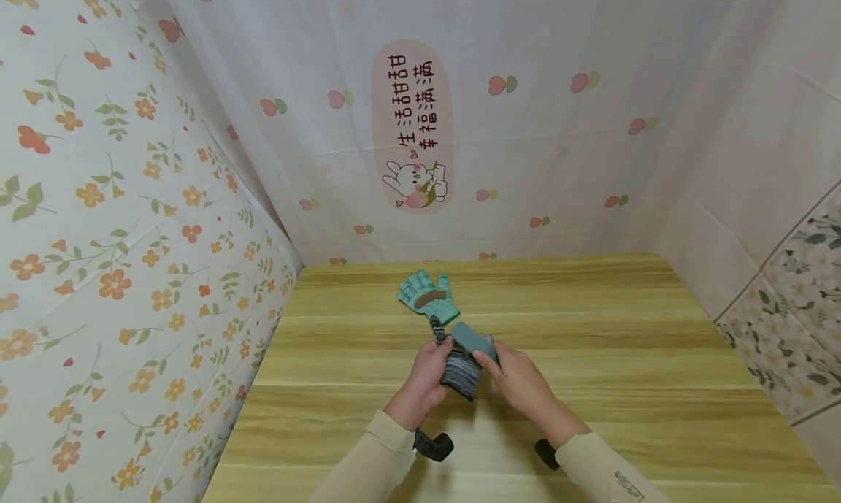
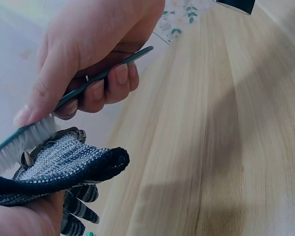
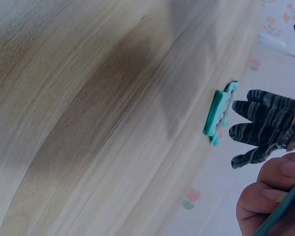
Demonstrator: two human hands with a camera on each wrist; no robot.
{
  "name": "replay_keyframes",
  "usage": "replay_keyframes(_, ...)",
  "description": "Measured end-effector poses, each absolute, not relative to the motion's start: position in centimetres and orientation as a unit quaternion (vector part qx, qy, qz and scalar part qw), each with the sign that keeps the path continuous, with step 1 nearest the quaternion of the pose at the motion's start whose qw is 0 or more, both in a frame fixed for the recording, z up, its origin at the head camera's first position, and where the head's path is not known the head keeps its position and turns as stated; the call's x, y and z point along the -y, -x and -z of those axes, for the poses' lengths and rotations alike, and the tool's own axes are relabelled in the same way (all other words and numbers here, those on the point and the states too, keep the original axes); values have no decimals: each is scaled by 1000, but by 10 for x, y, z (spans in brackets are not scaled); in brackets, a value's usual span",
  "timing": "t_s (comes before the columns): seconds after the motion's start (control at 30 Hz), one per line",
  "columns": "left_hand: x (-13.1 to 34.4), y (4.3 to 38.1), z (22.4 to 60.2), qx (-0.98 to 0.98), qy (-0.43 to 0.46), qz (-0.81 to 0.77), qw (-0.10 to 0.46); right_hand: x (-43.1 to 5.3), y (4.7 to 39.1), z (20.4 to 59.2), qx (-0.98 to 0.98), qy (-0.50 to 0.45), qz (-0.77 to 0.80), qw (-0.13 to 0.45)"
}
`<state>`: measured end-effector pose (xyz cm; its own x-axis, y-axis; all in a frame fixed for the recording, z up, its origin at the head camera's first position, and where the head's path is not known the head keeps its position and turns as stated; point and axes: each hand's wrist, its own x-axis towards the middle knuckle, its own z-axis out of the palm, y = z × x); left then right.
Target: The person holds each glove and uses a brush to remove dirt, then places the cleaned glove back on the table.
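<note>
My left hand (image 1: pixel 425 377) holds a black-and-grey striped knit glove (image 1: pixel 462 375) by its side over the table. In the right hand (image 1: pixel 520 380) is a brush (image 1: pixel 470 338) with a flat teal back and handle; fingers and thumb curl round it. White bristles (image 2: pixel 35 137) press down on the knit glove in the left wrist view, right beside a small dark patch (image 2: pixel 26 159) on the fabric. The glove's striped fingers (image 3: pixel 263 120) hang out beyond the hands in the right wrist view.
A mint-green knit glove (image 1: pixel 409 290) with a brown strip across it lies flat on the wooden table (image 1: pixel 591 328), just beyond the hands. Patterned curtains (image 1: pixel 539 145) stand behind the table and at both sides. Black wrist devices (image 1: pixel 435 446) hang below the forearms.
</note>
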<state>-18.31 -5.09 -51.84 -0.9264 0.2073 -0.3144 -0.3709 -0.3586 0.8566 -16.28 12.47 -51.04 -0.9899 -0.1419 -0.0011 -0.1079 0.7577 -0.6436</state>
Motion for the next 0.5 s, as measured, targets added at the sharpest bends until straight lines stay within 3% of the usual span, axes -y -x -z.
replay_keyframes(0.5,58,184,518,-527,80,-828,176,-135,160,512,-932,63,354,37)
